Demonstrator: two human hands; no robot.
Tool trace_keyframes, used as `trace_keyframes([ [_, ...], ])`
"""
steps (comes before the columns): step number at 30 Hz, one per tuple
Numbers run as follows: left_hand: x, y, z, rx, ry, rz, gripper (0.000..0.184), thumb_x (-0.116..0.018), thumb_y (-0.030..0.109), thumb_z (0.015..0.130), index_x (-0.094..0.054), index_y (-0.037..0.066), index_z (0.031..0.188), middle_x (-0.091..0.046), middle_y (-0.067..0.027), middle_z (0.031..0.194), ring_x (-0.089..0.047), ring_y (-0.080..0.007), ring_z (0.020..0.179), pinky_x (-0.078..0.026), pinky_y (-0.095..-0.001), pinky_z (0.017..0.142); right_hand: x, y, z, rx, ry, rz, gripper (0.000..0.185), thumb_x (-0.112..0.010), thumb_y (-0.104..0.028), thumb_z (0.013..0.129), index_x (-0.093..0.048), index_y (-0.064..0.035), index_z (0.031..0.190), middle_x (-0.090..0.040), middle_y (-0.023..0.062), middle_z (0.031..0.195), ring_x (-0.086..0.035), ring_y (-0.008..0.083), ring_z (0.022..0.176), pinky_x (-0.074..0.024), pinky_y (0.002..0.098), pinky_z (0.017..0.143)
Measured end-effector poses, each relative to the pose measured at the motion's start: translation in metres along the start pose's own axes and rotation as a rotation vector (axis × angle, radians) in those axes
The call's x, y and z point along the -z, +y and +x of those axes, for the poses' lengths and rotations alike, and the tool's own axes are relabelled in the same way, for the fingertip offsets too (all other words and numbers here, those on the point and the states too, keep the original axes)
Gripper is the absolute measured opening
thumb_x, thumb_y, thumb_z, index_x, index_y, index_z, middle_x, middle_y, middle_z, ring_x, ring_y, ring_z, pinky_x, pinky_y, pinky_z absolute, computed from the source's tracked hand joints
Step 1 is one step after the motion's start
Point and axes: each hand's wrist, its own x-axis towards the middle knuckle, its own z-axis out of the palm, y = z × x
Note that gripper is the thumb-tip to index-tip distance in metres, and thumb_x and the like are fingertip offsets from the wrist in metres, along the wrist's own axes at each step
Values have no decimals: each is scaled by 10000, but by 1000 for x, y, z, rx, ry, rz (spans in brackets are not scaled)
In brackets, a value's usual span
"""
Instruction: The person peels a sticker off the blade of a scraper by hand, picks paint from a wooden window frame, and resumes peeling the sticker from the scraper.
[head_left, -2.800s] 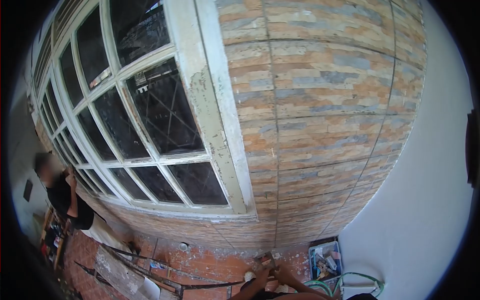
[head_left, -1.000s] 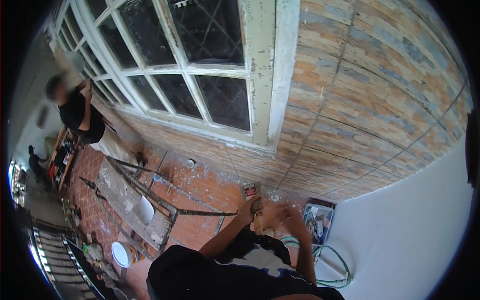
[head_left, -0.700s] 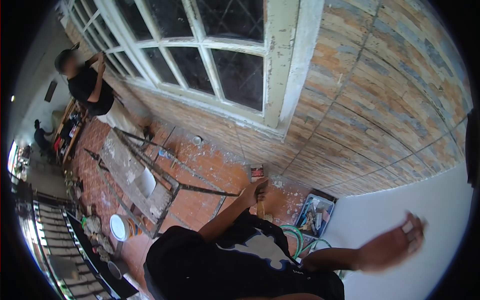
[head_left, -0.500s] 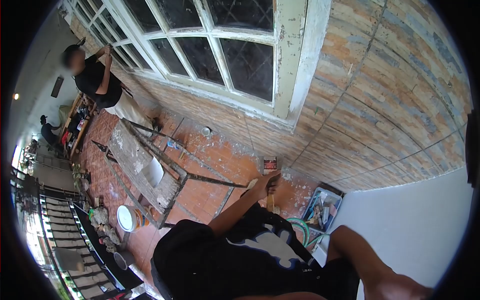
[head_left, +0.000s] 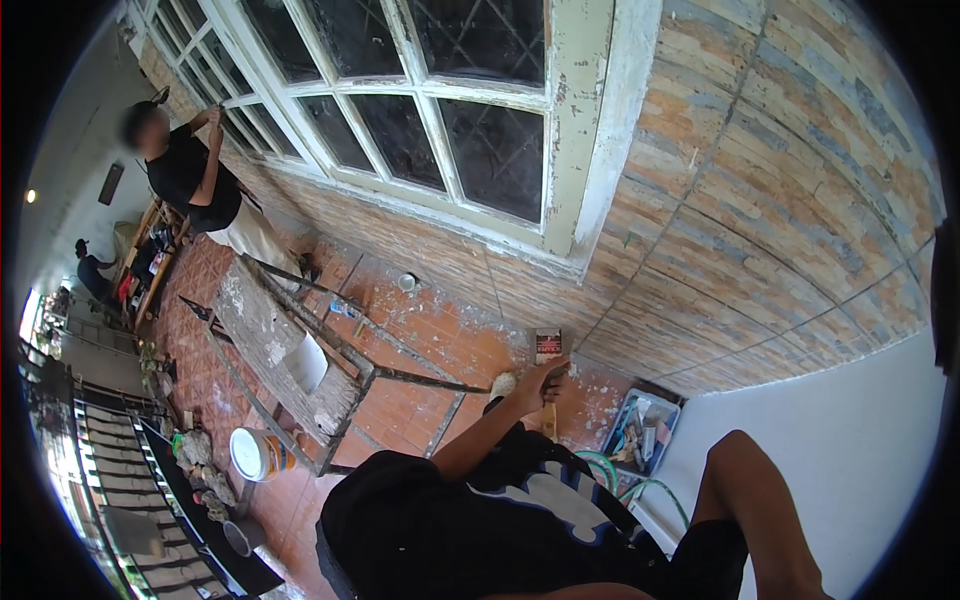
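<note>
My left hand (head_left: 541, 386) reaches out in front of my black shirt with its fingers curled together. What it holds, if anything, I cannot make out. Just below it shows a narrow yellowish piece (head_left: 549, 421); whether the hand touches it is unclear. Near the fingertips, at the foot of the wall, stands a small red and dark can (head_left: 548, 345). My right arm (head_left: 752, 480) is bent, with the elbow up by the white wall, and its hand lies beyond the lower edge of view.
A metal-framed bench with a worn board (head_left: 280, 345) carries a white sheet (head_left: 306, 363). A white bucket (head_left: 258, 454) stands beside it. By the wall are a tool crate (head_left: 643, 432) and green hose (head_left: 662, 486). Another person (head_left: 195, 180) works at the window (head_left: 430, 90); paint flakes litter the tiles.
My view has tilted slightly, so the scene sits a little lower. My right hand has dropped out of view as that elbow rose. My left hand remains curled.
</note>
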Motion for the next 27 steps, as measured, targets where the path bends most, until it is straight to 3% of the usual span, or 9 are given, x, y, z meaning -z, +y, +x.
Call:
trace_keyframes([
  [10, 11, 32, 25, -40, -20, -20, 244, -679, 359, 917, -572, 141, 892, -345, 61, 587, -311, -71, 469, -230, -234, 422, -27, 25, -3, -17, -80, -47, 415, -456, -394, 1016, -537, -71, 1263, -527, 134, 1259, -548, 297, 1109, -442, 467, 943],
  [27, 27, 162, 47, -17, -48, 47, 235, -686, 345, 903, -570, 141, 901, -375, 41, 595, -326, -84, 476, -239, -234, 409, -98, 79, 0, -17, -182, -159, 379, -443, -354, 1024, -537, -73, 1260, -553, 123, 1233, -553, 278, 1082, -450, 451, 918],
])
